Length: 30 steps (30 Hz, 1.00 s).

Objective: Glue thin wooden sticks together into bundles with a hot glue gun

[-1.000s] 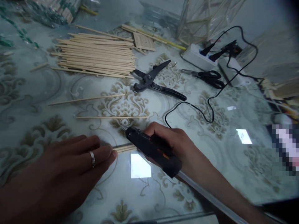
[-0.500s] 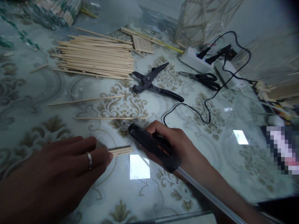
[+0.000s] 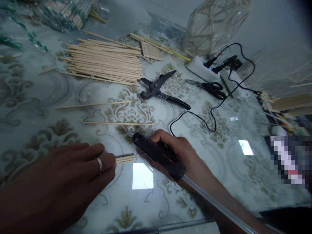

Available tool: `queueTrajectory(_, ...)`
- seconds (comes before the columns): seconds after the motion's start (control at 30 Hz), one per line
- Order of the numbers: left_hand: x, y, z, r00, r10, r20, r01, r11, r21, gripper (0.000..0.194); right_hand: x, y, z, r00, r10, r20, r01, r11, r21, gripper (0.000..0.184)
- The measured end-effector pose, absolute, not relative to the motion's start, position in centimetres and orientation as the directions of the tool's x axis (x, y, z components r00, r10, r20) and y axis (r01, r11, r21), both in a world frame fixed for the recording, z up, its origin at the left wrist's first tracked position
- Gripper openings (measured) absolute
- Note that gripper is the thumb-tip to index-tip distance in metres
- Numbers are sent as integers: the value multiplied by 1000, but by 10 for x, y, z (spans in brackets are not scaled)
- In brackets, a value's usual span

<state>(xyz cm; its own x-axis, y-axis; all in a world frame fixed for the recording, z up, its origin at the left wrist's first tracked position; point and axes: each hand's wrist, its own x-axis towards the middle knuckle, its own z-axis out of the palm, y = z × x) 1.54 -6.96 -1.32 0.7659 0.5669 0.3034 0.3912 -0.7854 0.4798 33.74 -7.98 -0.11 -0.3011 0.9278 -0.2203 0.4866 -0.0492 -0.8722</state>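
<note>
My right hand [image 3: 168,149] is wrapped round a black hot glue gun [image 3: 156,154], its tip pointing up and left. A clear glue stick [image 3: 214,198] trails from the gun's back end over my forearm. With its fingertips, my left hand [image 3: 83,172], a ring on one finger, grips a few short wooden sticks [image 3: 126,159] against the table; their left ends are hidden under the fingers. Just beyond the gun's tip lies a long thin stick [image 3: 117,123], and another stick [image 3: 95,105] rests farther back.
A pile of wooden sticks [image 3: 104,61] lies at the back left. Black pliers-like cutters [image 3: 158,89] and scissors [image 3: 212,88] sit to its right. A white power strip [image 3: 201,68] has black cords looping over the patterned table [image 3: 185,126]. Behind stands a stick-built frame [image 3: 214,26].
The view has shifted slightly, so the things on the table appear a little displaced. Both hands keep their holds, and the glue gun sits slightly closer to the short sticks.
</note>
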Motion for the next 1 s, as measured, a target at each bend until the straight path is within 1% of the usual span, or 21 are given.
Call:
queueTrajectory(0.1,13,-74,-18,818,499,286,388,-846,367,56,337,-80,1,-287,929,-234,496,-65,-866,25)
queueTrajectory(0.13,12,-75,-19,815,515,265,412,-837,360,55,337,-80,2,-283,930,-235,499,-66,-864,24)
queueTrajectory(0.3,14,-74,-21,756,647,102,561,-720,408,37,337,-78,2,-267,939,-217,486,-63,-871,19)
queueTrajectory(0.37,17,-72,-18,725,685,70,598,-678,427,30,337,-78,2,-263,941,-212,471,-66,-879,17)
queueTrajectory(0.47,25,-66,-10,726,678,117,555,-678,482,25,335,-78,5,-255,942,-216,453,-81,-888,14)
queueTrajectory(0.57,29,-61,-7,732,659,175,499,-693,520,30,331,-77,9,-259,937,-237,431,-107,-896,14)
queueTrajectory(0.67,25,-59,-11,706,687,175,491,-652,578,28,328,-76,12,-261,930,-260,384,-147,-912,15)
queueTrajectory(0.7,22,-59,-13,694,703,156,495,-623,606,26,327,-76,13,-262,928,-266,364,-160,-918,16)
queueTrajectory(0.77,17,-61,-14,676,733,70,514,-537,669,23,327,-77,13,-262,927,-268,323,-178,-930,17)
queueTrajectory(0.83,15,-64,-10,633,772,-54,572,-420,705,27,328,-78,11,-260,928,-266,287,-188,-939,18)
queueTrajectory(0.93,18,-67,1,531,820,-213,679,-261,686,41,329,-81,10,-247,932,-265,237,-207,-949,20)
queueTrajectory(1.0,21,-67,7,497,826,-266,708,-209,674,47,330,-83,10,-236,933,-271,202,-226,-953,21)
